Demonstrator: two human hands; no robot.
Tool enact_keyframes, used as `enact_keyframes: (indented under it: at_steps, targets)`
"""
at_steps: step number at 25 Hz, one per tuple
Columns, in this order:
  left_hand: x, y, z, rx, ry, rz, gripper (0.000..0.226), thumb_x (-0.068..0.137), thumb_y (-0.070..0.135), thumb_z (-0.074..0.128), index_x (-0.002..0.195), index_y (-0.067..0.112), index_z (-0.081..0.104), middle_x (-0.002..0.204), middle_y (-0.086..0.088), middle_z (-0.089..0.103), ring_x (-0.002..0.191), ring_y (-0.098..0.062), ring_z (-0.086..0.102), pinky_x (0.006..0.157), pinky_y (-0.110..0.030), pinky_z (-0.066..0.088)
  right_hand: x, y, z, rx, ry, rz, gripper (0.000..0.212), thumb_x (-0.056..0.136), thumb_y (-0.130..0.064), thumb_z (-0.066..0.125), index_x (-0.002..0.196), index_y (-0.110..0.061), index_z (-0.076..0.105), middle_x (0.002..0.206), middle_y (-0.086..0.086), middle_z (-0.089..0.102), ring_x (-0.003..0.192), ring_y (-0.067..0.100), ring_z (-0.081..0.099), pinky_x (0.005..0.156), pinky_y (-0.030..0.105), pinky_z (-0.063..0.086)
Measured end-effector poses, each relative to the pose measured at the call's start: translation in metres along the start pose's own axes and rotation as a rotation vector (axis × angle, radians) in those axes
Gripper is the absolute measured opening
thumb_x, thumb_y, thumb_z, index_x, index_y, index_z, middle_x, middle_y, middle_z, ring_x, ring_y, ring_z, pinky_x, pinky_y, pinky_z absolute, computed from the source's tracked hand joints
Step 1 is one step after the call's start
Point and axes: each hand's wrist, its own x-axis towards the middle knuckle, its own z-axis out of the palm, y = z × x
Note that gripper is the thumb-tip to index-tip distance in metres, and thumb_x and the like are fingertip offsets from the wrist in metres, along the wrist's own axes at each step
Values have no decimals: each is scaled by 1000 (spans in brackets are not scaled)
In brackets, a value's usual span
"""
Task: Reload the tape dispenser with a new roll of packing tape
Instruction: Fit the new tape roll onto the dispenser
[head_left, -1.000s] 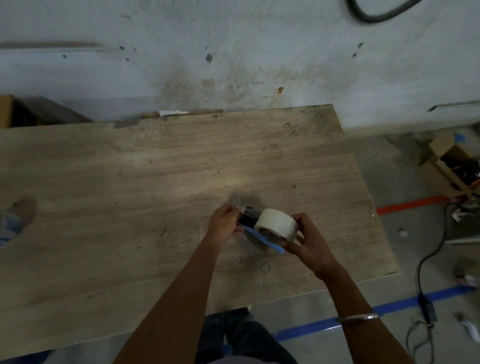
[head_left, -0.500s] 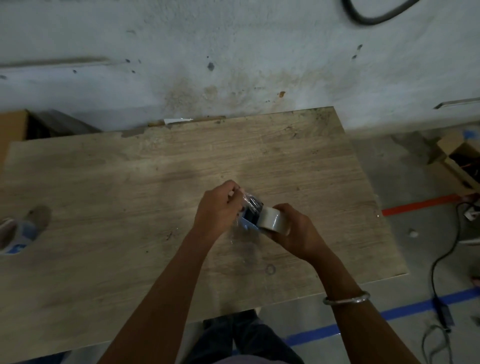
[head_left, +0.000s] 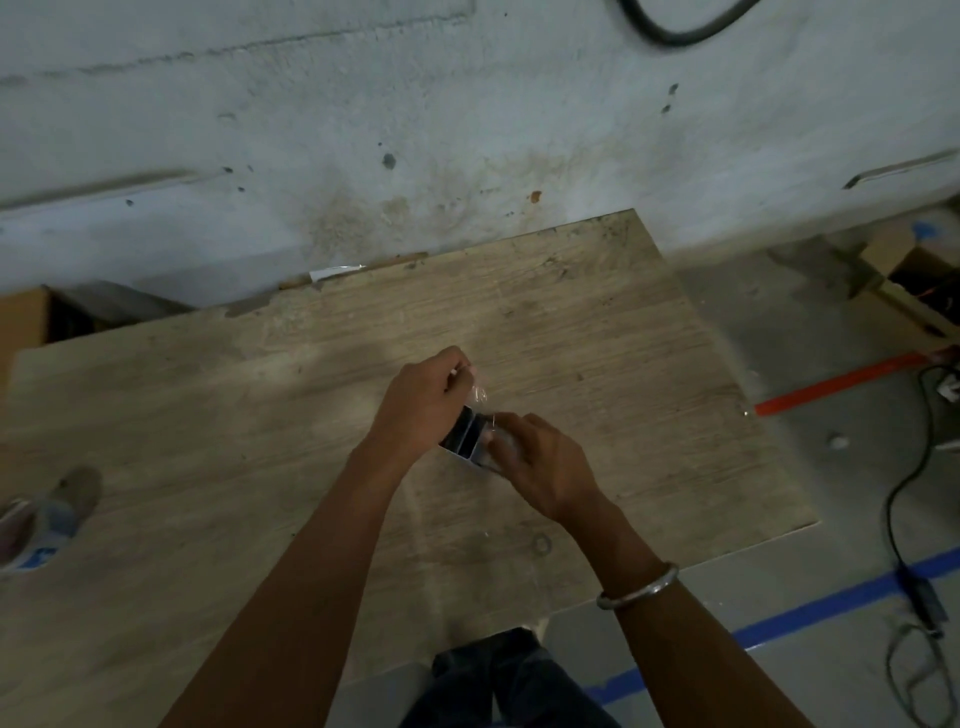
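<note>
Your left hand (head_left: 421, 410) is curled, its fingertips pinching a strip of clear tape (head_left: 478, 396) that glints just above the tape dispenser (head_left: 464, 441). Your right hand (head_left: 540, 467) wraps around the new roll of packing tape (head_left: 493, 457), hiding nearly all of it; only a pale, blurred edge shows beside your fingers. The dispenser sits between your two hands, touching both, held just over the middle of the bench (head_left: 260, 441). It looks dark, almost black, with a pale rim along its lower edge and a thin light line down the middle. No brand, label or writing can be read on it or on the roll; the picture is too dim and blurred there.

A silver bangle (head_left: 638, 587) circles your right wrist. Far off at the left edge of the bench lies another roll of tape (head_left: 39, 525), pale with a blue patch, whose marking is too blurred to read. On the floor to your right run an orange strip (head_left: 841, 384) and a blue strip (head_left: 810, 613), with a black cable (head_left: 904, 493) trailing near them.
</note>
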Motion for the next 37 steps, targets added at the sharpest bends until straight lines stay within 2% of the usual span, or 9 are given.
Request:
enact_keyframes:
  at_steps: [3,8,12,17,19,24,27,32,37]
  targets:
    - [5,-12,-5,-35,11,-49,15,97,28,55,83,31,60,78,6,69,71,-11,65,64,-27,48,5,-10,7,2,95,24,37,101,-49,38,116,-31,66,86,-1,68,75,17,65,59,30,47]
    - [6,-21,2,-4,56,-76,15,96,34,55,84,29,62,78,7,69,75,-12,65,70,-30,50,9,-25,19,54,169,108,28,94,-45,55,111,-31,73,92,0,73,80,20,69,64,34,54]
    - [4,-24,2,-27,84,-71,16,96,31,55,80,31,61,78,9,68,73,-7,63,66,-23,44,7,-27,23,139,219,125,23,91,-44,59,104,-32,74,96,-2,70,82,19,68,66,32,53]
    - [1,-25,3,-26,96,-42,16,98,31,53,84,30,61,75,8,69,69,-10,65,64,-25,51,15,-26,21,128,159,169,21,88,-39,62,102,-29,74,96,-5,74,86,15,69,72,33,55]
    - [3,-24,5,8,82,-34,15,97,35,53,86,31,61,73,6,68,66,-13,66,65,-34,55,19,-27,23,88,149,198,24,87,-42,57,96,-27,73,90,-5,75,81,16,70,68,36,57]
    - [11,-21,8,98,34,-19,16,96,44,52,92,34,63,72,7,69,65,-9,66,69,-38,57,23,-30,25,-50,150,231,22,88,-34,55,87,-17,69,82,1,72,71,24,66,61,36,54]
    - [17,-20,11,188,34,31,22,95,50,47,95,34,61,70,8,70,66,-8,66,70,-37,56,21,-33,24,10,150,226,20,88,-32,56,87,-17,68,83,1,70,72,21,65,63,35,53]
    - [20,-18,9,300,5,58,26,96,52,44,98,33,61,69,9,69,63,-8,64,67,-35,54,17,-33,23,107,119,277,31,82,-49,53,93,-26,69,93,-9,69,79,12,64,71,34,55]
    - [20,-13,11,398,16,127,27,98,50,44,97,32,64,68,11,68,62,-10,63,63,-30,50,18,-37,23,40,110,242,24,86,-40,58,88,-19,70,88,-2,70,76,19,65,65,35,53]
